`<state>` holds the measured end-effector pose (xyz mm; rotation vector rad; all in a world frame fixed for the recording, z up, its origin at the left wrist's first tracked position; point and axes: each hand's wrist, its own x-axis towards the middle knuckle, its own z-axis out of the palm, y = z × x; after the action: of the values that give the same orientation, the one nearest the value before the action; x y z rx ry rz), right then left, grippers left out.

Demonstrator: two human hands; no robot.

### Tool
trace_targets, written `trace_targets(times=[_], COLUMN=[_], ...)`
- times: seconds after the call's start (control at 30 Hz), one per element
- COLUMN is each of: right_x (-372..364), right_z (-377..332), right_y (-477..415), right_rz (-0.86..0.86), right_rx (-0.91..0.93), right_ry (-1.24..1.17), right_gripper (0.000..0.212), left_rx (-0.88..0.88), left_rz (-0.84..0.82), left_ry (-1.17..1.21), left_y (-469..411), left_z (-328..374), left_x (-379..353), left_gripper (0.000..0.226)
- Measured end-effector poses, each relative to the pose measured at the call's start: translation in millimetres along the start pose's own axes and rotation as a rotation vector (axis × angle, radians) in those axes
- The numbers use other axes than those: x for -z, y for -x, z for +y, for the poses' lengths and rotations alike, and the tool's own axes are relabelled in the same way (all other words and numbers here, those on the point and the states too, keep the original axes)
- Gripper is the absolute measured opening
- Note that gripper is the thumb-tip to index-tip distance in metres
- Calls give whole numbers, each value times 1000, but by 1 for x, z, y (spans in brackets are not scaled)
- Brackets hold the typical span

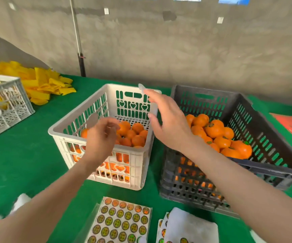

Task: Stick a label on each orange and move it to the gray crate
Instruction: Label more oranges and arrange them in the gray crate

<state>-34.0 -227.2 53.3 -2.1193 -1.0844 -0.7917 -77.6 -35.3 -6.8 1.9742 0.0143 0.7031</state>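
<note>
Your left hand (103,137) hovers over the near side of the white crate (139,171), fingers curled in toward the thumb. Blur hides the fingertips, so I cannot tell whether you are pinching anything. Your right hand (168,123) is raised above the gap between the two crates, fingers spread and relaxed, grasping nothing. The unlabelled oranges (134,135) lie piled in the white crate beneath your left hand. The gray crate (229,92) stands just to its right, tilted and resting on another dark crate (185,190), and holds more oranges (217,130), several showing a small green label (246,142). The label sheet (122,223) lies flat on the green table cover (27,163) between your forearms, with a white cloth (190,227) over further sheets just beside it. Far left stand another pale crate (10,102) and a heap of yellow strips (43,85).
</note>
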Motion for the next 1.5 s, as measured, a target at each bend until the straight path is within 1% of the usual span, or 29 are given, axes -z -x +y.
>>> trace_targets(times=[0.07,0.1,0.13,0.2,0.27,0.33,0.37,0.4,0.47,0.5,0.57,0.67,0.73,0.77,0.83,0.87,0.9,0.93,0.97,1.0,1.03,1.1,1.17,1.23,1.3,1.33,1.4,1.43,1.5], right_x=[-22,-33,-44,-61,-71,-73,-73,-73,-73,-73,-74,-75,-75,-75,-74,-74,-73,-72,-71,-70,-69,-67,-65,-60,-53,-50,-43,-40,-37], right_z=[16,23,30,39,46,51,52,53,55,55,57,60,61,61,60,59,59,58,58,58,59,60,59,58,54,51,42,37,26], right_y=[-24,-31,-34,-34,-31,-31,-31,-31,-30,-29,-29,-27,-27,-27,-27,-27,-27,-27,-28,-29,-29,-29,-27,-27,-29,-29,-27,-25,-19], right_rz=[-170,-243,-294,-353,-365,-336,-334,-340,-362,-370,-371,-359,-355,-352,-337,-325,-308,-287,-263,-241,-224,-188,-118,-20,62,91,120,114,76], right_rx=[-30,-34,-37,-63,-104,-119,-127,-134,-141,-142,-144,-159,-172,-182,-198,-205,-218,-241,-272,-304,-333,-372,-397,-420,-481,-531,-643,-683,-697], right_ry=[116,167,199,212,190,153,141,132,115,107,86,67,64,62,51,36,13,-14,-42,-65,-85,-133,-173,-205,-277,-348,-556,-655,-758], right_gripper=[74,78,80,82,84,85,85,83,80,80,79,79,79,78,79,80,82,84,86,87,87,82,68,46,23,15,6,6,8], left_rx=[45,52,60,96,170,214,214,228,290,333,383,367,344,335,327,360,426,496,540,550,540,512,520,567,651,689,737,755,788], left_rz=[58,67,55,-32,-210,-464,-583,-685,-861,-944,-1080,-1138,-1135,-1106,-964,-880,-799,-723,-665,-621,-593,-568,-555,-535,-516,-505,-476,-456,-436], left_ry=[-5,-58,-129,-263,-410,-620,-723,-815,-937,-998,-1088,-1130,-1155,-1146,-1032,-884,-655,-361,-56,202,386,619,794,949,1059,1077,1052,1041,1041], left_y=[-20,-29,-39,-60,-81,-96,-102,-106,-109,-108,-106,-107,-107,-107,-109,-111,-114,-117,-118,-117,-114,-104,-94,-84,-76,-72,-65,-62,-57], left_z=[-16,-24,-33,-51,-63,-69,-71,-72,-75,-76,-81,-90,-89,-87,-85,-85,-85,-83,-77,-69,-60,-42,-29,-19,-11,-7,1,5,11], left_x=[13,18,23,29,26,17,10,2,-17,-26,-39,-48,-48,-48,-44,-39,-31,-22,-13,-5,2,7,9,11,11,11,8,6,-1], left_gripper=[23,20,17,16,15,8,21,30,40,49,56,57,50,43,32,32,37,42,47,51,56,66,73,78,92,94,81,73,69])
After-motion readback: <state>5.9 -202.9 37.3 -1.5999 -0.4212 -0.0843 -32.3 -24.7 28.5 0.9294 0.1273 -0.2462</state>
